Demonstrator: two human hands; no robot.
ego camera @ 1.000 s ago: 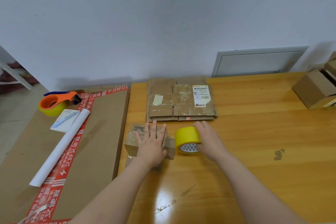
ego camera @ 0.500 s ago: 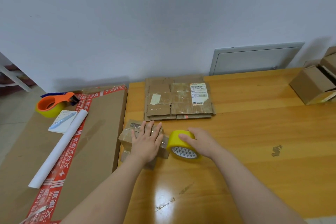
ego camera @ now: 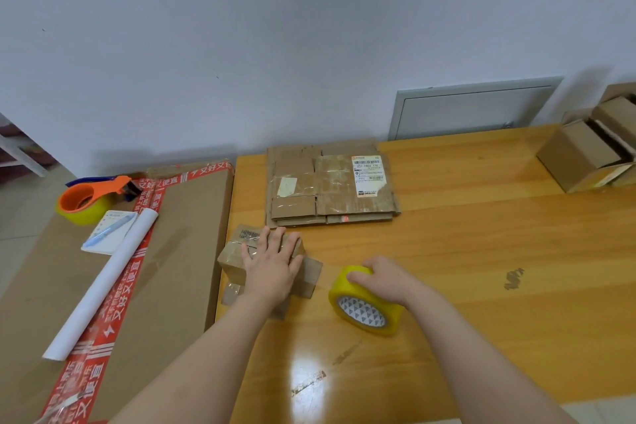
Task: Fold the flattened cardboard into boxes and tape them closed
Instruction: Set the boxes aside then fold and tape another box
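Pressing my left hand (ego camera: 272,265), fingers spread flat, on the small box (ego camera: 234,260) near the left edge of the tabletop (ego camera: 464,244) steadies it, while my right hand (ego camera: 387,277) grips the yellow tape roll (ego camera: 364,310) just beside, for sealing.

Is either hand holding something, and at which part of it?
The right hand holds the yellow tape roll, its grip curled over the top of the outer band. The left hand only presses flat on the small box.
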